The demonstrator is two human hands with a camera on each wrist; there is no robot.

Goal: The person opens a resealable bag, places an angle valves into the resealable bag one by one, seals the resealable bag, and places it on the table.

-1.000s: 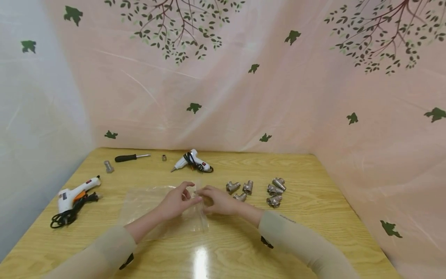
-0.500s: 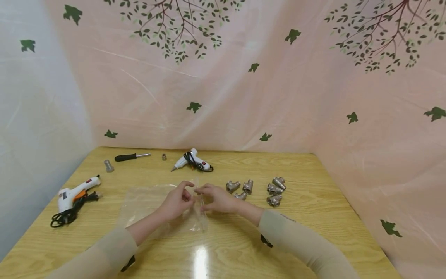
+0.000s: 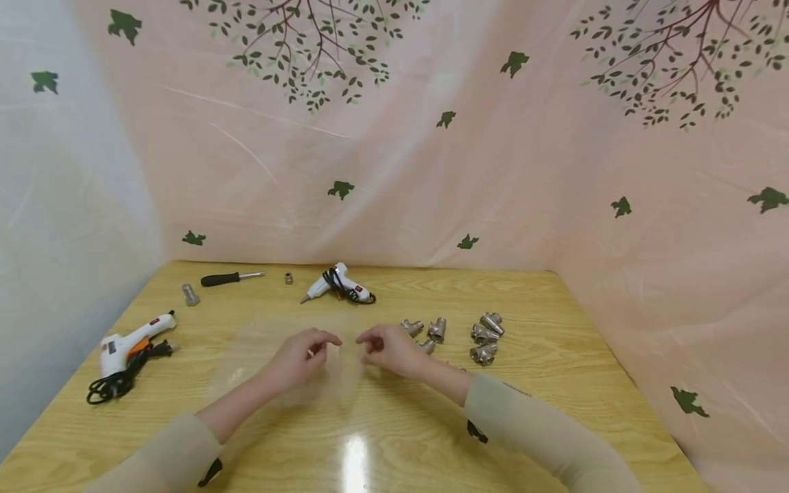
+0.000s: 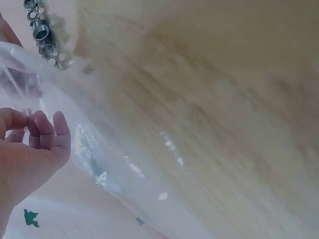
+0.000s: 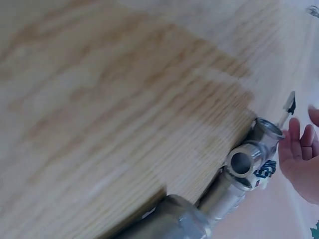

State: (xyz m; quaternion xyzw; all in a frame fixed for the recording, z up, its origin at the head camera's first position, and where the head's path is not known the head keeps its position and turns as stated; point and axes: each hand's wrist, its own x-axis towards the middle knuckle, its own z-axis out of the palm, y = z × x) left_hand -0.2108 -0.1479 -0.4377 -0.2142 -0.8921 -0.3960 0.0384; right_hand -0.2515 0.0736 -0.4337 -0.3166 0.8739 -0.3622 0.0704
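spanning the room: a glossy wooden desk [image 3: 555,383] walled by pink sheeting printed with trees and birds.
left side: white glue gun [image 3: 126,342], black-handled screwdriver [image 3: 231,278].
left hand [image 3: 302,357]: fingers curled, pinching the clear plastic bag [image 3: 271,359] lifted just above the desk centre.
right hand [image 3: 388,349]: curled, pinching the bag's other edge, close to the left.
right side: metal tee fittings [image 3: 456,334].
writing: none readable.
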